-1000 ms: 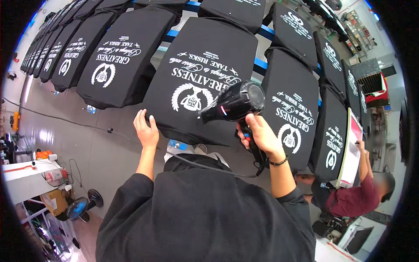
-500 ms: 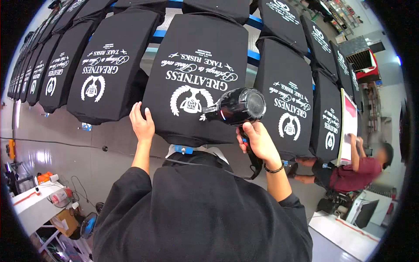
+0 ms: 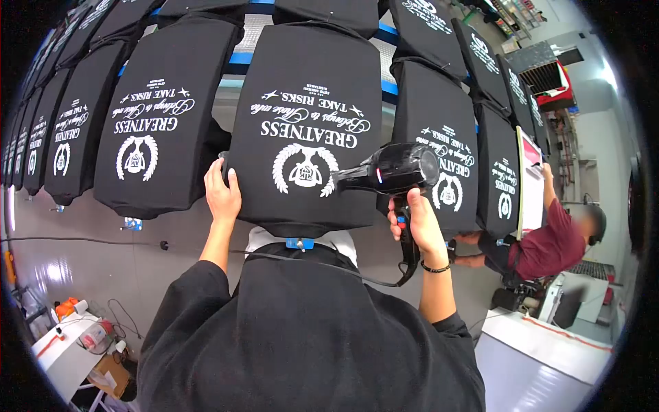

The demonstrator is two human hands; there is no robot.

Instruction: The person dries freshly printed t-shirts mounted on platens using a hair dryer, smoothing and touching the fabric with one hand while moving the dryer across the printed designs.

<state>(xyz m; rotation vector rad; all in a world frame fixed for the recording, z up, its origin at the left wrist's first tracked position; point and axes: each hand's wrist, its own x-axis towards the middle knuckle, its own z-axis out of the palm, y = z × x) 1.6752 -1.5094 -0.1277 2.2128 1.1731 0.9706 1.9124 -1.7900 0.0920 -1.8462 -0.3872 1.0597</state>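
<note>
In the head view, my right hand (image 3: 423,223) is wrapped round the handle of a black hair dryer (image 3: 395,168). The dryer's nozzle points left, over the white crest print near the lower end of a black T-shirt (image 3: 302,69). This shirt lies stretched flat over a board directly in front of me. My left hand (image 3: 223,196) rests at the shirt's left edge, fingers extended and thumb apart. Something small and dark shows at its fingertips; I cannot tell what it is. The dryer's cord (image 3: 329,268) runs leftward across my front.
More printed black shirts on boards stand left (image 3: 165,75) and right (image 3: 429,96). At right, a person in a maroon shirt (image 3: 552,240) handles a framed screen (image 3: 531,192). A white table (image 3: 549,343) stands lower right, and a cluttered bench (image 3: 65,343) lower left.
The hair dryer has moved right and slightly down, its nozzle now by the crest's right side. My left hand stays at the shirt's edge. The person at right has raised an arm along the screen.
</note>
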